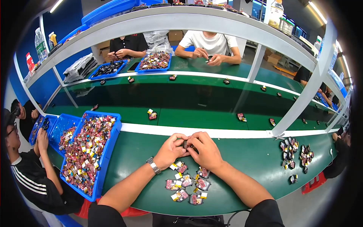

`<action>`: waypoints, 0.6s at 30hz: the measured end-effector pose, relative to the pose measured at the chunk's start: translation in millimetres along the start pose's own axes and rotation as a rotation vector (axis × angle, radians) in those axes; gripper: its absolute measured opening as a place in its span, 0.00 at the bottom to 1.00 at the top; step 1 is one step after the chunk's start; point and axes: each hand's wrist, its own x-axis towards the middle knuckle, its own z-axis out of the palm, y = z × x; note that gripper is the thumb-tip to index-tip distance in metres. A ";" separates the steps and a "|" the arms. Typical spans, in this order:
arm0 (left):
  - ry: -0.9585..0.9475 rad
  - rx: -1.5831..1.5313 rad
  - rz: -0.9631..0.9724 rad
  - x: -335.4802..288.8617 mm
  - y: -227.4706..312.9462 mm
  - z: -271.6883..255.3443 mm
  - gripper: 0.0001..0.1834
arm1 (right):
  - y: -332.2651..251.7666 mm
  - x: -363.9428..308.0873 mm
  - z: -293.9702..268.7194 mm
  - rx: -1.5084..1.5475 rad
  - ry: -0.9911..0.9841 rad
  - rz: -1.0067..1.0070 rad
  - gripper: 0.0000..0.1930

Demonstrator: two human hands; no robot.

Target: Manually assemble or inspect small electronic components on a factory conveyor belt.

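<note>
My left hand, with a metal-band watch on its wrist, and my right hand meet above the green work surface. Their fingers close round a small black casing, mostly hidden by the fingertips. Just below the hands lie several small dark casings with red circuit boards and white-and-yellow parts in them. Left of my left arm, a blue tray is heaped with loose red boards bearing white and yellow pieces.
More casings are grouped at right. Beyond a white rail, a green belt carries spaced-out units. A grey shelf frame crosses overhead. Co-workers sit opposite and at left; blue bins stand on the far side.
</note>
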 end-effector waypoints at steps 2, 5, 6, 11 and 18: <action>0.014 0.009 0.009 0.7 0.0 0.4 0.21 | 4.6 -1.4 0.2 -0.009 -0.024 -0.007 0.11; 0.017 0.015 0.038 1.1 2.2 1.5 0.21 | 9.5 -4.1 -0.1 -0.020 -0.062 -0.039 0.12; 0.019 0.015 0.037 0.7 2.6 1.5 0.21 | 10.0 -3.1 -1.5 -0.012 -0.075 -0.033 0.11; 0.003 0.011 -0.005 0.7 4.6 -0.6 0.23 | 9.3 -2.4 -6.6 0.081 -0.092 0.010 0.09; -0.069 0.017 0.029 0.0 6.9 -2.3 0.22 | 6.1 0.7 -4.7 0.126 -0.044 0.066 0.06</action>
